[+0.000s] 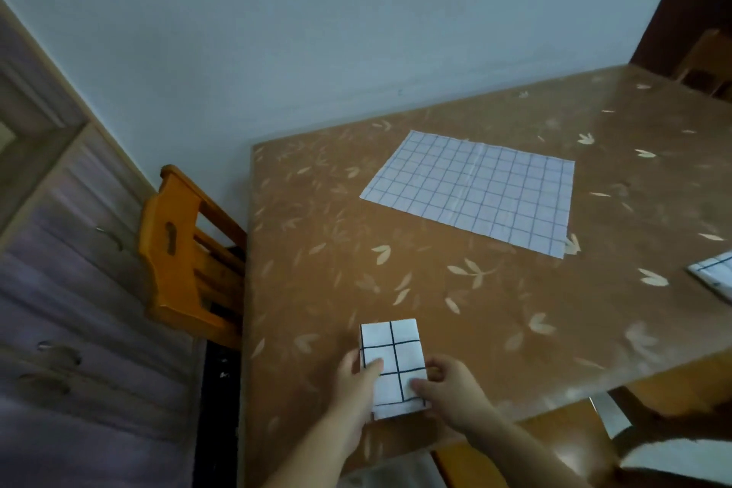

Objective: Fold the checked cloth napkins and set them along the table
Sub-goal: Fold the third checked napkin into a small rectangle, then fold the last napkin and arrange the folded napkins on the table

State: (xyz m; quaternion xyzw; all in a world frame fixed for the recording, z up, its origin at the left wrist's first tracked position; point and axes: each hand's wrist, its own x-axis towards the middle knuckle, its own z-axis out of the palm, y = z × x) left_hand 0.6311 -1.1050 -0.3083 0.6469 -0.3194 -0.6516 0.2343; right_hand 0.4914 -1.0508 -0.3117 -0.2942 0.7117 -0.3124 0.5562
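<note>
Resting near the front left corner of the table (515, 329), a folded napkin (392, 364) with bold black checks lies flat as a small upright rectangle, and both hands are on its near half. The left hand (356, 384) holds the left edge, its thumb lying over the top of the cloth and its fingers out of sight beneath or beside it. The right hand (447, 388) holds the right edge and lower corner, the thumb on the fabric and the other fingers curled at the side; how far they tuck under the napkin cannot be told. The two hands are apart, with the cloth's middle showing between them. Farther back, well apart from this one, an unfolded napkin (471, 190) with fine blue checks is spread flat on the brown leaf-patterned tabletop, a crease running down its middle. At the right edge of the view a third checked napkin (717, 273) is cut off, so only a corner shows and its fold is unclear. An orange wooden chair (178, 250) stands against the table's left side, partly hidden by it. The whole view is soft and blurred.
</note>
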